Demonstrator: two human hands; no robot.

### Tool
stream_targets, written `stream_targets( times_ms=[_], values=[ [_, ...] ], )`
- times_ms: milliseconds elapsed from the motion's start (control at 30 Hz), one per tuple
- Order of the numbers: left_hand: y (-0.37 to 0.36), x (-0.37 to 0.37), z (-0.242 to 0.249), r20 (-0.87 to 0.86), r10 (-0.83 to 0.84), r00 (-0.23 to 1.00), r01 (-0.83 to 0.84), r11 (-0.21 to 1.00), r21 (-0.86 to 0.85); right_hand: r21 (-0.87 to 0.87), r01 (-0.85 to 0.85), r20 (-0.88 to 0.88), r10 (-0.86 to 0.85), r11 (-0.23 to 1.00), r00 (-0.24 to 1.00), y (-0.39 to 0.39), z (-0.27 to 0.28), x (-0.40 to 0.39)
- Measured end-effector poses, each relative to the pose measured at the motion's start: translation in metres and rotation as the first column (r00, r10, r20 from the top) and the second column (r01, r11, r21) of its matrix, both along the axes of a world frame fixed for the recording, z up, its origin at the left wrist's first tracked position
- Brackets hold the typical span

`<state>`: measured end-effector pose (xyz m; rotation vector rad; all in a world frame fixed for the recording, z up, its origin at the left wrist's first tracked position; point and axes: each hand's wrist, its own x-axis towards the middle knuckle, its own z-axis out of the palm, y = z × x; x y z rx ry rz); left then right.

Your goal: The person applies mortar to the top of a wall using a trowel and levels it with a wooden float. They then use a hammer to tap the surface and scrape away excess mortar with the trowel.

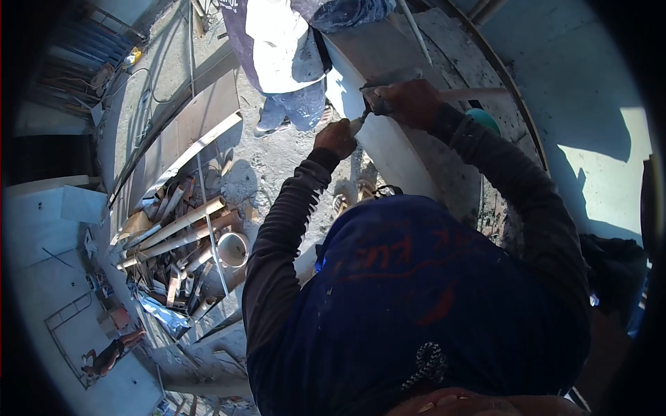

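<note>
My left hand [338, 139] is closed round the pale handle [356, 126] of a small tool whose dark, narrow end points toward my right hand. My right hand [412, 102] grips a flat trowel [401, 75] with a dark blade; its fingers curl over the near side. The two tools meet or overlap between my hands. Both hands are above a long, pale grey ledge [399, 156] running away from my body. A rounded teal object [483, 120] shows beside my right forearm, partly hidden by the sleeve.
Just beyond the ledge stands another person [281, 52] in white and blue clothing. To the left lie scrap wood and pipes [173, 232], with a bucket [232, 249] beside them. A long board [184, 142] leans nearby. Farther off at lower left is a second person [111, 355].
</note>
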<state>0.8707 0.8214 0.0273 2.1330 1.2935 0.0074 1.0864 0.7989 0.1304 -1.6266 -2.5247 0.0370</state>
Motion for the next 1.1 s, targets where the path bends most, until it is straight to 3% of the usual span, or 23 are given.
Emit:
stream_targets(
  times_ms=[267,333,467,667,733,900,1100],
  values=[
    [0.0,0.003,0.001,-0.039,0.031,0.999,-0.031,0.999,-0.017,-0.067,-0.046,-0.047,0.043,0.997,0.998,-0.001,0.008,-0.001],
    [0.001,0.001,0.001,-0.017,0.0,1.0,0.0,1.0,-0.015,-0.029,0.04,0.147,-0.036,0.999,0.988,0.013,-0.001,-0.009],
    [-0.002,0.005,0.004,-0.058,0.016,0.998,-0.016,1.0,0.001,-0.121,0.06,0.009,-0.059,0.991,0.998,-0.009,0.02,0.004],
    [-0.017,0.006,-0.003,0.061,0.053,0.997,-0.05,0.997,-0.058,-0.076,0.084,-0.079,-0.09,0.994,0.993,-0.072,0.012,0.024],
    [-0.021,0.008,-0.006,0.069,0.069,0.995,-0.069,0.998,0.008,-0.107,0.103,-0.066,-0.11,0.989,0.992,-0.074,0.014,0.022],
    [-0.021,0.01,-0.015,0.087,0.052,0.995,-0.051,0.998,-0.021,-0.086,0.086,-0.104,-0.095,0.993,0.99,-0.074,0.011,0.018],
    [-0.024,0.009,-0.018,0.096,0.055,0.994,-0.05,0.997,-0.061,-0.122,0.224,-0.005,-0.226,0.967,0.974,-0.06,0.016,0.002]
  ],
)
